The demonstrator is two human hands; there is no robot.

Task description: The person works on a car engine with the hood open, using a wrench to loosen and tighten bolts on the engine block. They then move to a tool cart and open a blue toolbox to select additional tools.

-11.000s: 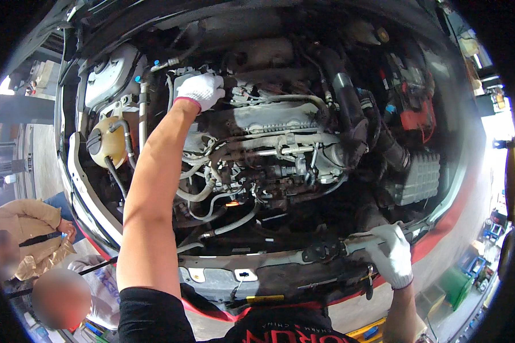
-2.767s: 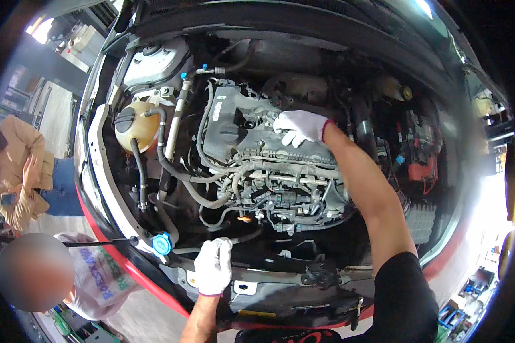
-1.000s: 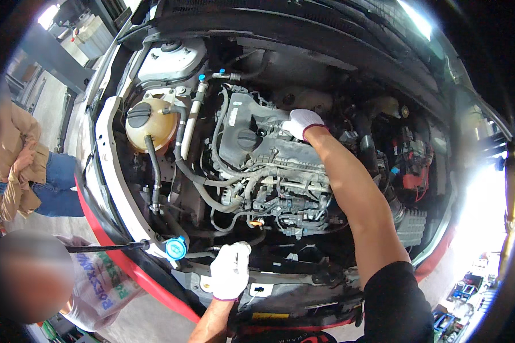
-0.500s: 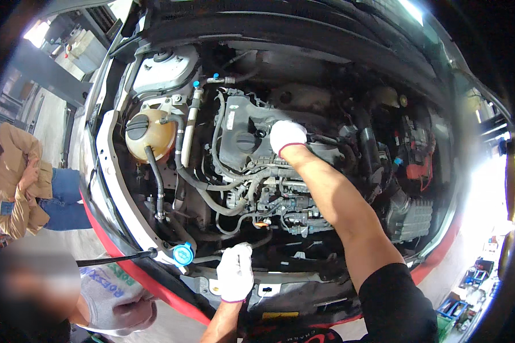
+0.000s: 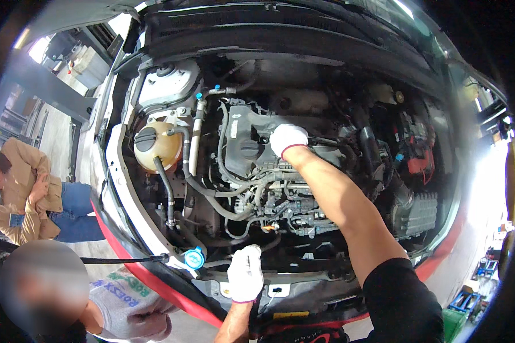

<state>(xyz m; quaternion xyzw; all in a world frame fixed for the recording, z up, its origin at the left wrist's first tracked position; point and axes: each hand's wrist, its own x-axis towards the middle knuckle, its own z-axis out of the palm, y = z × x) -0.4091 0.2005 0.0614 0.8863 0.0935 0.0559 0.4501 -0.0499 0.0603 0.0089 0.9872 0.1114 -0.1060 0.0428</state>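
Observation:
My right hand, in a white glove, is closed over the top of the engine, on the black engine cover. Its fingers are curled down and hidden behind the back of the hand, so what they grip does not show. Just left of it is the round black oil filler cap. My left hand, also gloved in white, is held above the front crossmember with fingers curled together. Anything small inside them is too hidden to name. The blue washer fluid cap is to its left.
A yellowed coolant reservoir with hoses stands at the left of the engine bay. The battery is at the right. A thin black rod crosses the left front corner. Two people are at the left, one in a tan jacket, one in a grey shirt.
The view has shifted slightly, so the engine bay appears a little lower and further right. Both hands stay at about the same places over the engine and the front crossmember.

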